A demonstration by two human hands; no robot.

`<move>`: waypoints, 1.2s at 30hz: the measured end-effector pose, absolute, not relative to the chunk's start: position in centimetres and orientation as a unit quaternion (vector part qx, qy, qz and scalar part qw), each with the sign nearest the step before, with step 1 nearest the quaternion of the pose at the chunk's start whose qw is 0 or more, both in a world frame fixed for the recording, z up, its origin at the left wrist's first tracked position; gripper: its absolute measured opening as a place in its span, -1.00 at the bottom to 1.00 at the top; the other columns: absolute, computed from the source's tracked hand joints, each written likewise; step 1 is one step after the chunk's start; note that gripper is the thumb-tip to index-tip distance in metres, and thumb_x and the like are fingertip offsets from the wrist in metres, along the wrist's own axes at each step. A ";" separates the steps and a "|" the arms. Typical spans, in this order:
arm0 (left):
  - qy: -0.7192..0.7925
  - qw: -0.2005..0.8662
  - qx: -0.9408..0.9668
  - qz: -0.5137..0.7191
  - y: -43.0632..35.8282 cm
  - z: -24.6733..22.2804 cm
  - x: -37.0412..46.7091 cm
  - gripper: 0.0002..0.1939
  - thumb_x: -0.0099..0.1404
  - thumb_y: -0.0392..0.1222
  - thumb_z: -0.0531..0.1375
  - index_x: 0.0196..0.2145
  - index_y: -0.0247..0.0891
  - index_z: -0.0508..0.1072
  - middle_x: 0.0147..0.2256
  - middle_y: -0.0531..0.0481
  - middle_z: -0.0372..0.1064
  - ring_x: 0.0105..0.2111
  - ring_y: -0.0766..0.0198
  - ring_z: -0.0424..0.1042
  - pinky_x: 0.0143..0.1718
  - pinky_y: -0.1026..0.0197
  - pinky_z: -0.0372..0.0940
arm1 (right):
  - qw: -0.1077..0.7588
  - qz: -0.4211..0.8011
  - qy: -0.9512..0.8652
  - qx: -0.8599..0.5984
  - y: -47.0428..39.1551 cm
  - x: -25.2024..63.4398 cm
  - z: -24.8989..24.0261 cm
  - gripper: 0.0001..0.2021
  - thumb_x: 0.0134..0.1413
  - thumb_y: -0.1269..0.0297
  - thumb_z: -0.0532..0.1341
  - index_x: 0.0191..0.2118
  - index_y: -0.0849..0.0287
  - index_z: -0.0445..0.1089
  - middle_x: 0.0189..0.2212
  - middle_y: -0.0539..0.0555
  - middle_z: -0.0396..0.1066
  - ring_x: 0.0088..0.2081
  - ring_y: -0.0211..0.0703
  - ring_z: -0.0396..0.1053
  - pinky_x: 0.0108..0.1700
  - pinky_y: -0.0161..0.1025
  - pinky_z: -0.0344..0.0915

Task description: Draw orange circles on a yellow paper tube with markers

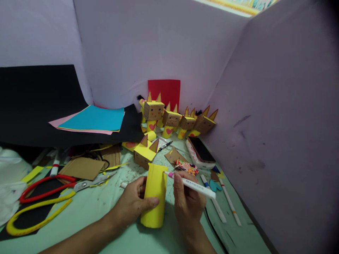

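A yellow paper tube (156, 190) stands nearly upright above the table, with my left hand (135, 203) wrapped round its left side, the thumb across its front. In my right hand (186, 199) is a white marker (198, 187) with a pink-purple tip end. Its tip touches or nearly touches the tube's upper right side; I cannot tell which. Just behind the tube lies a cardboard box head (144, 155) with a yellow top and two pointed ears. Any mark under the tip is too small to make out.
Large red-and-yellow-handled scissors (76, 187) lie at left near cardboard pieces (82, 168). Behind stand several cardboard animal figures (153, 111) before a red sheet (165, 90). Blue paper (95, 118) lies on black sheets. A phone (201, 150) and loose markers (230, 203) are at right.
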State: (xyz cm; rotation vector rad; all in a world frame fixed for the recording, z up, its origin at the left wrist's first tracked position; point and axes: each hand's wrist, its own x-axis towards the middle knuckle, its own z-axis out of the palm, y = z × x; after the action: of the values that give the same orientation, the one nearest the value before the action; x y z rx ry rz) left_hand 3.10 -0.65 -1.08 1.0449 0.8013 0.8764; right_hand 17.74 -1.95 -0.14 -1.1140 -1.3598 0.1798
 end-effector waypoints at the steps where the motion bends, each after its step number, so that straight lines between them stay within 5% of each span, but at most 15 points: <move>1: 0.360 0.704 0.468 0.394 -0.7 -1.1 3.1 -0.46 -0.11 -0.12 0.37 -0.15 -0.28 0.34 -0.24 -0.12 0.45 -0.23 0.04 0.41 -0.22 0.09 0.29 | 0.632 0.081 -0.597 -0.487 -2.0 17.7 -0.1 -0.84 0.17 0.38 0.11 -0.40 0.14 0.40 -0.53 -0.04 0.38 -0.52 -0.26 0.31 -0.45 -0.32 0.23; 36: 0.372 0.696 0.475 0.390 -0.7 -0.7 3.1 -0.42 -0.12 -0.11 0.37 -0.12 -0.31 0.34 -0.21 -0.14 0.45 -0.25 0.09 0.40 -0.29 0.15 0.28 | 0.639 0.100 -0.528 -0.550 -1.4 18.4 -1.2 -0.76 0.13 0.21 0.15 -0.46 0.19 0.45 -0.56 0.02 0.41 -0.45 -0.16 0.39 -0.42 -0.28 0.21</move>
State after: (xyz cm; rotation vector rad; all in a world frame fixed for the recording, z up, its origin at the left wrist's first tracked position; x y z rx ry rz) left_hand 3.11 -0.66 -0.72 1.0591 0.8291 0.8690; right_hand 18.40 -1.35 -1.24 -1.2559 -1.2044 0.2283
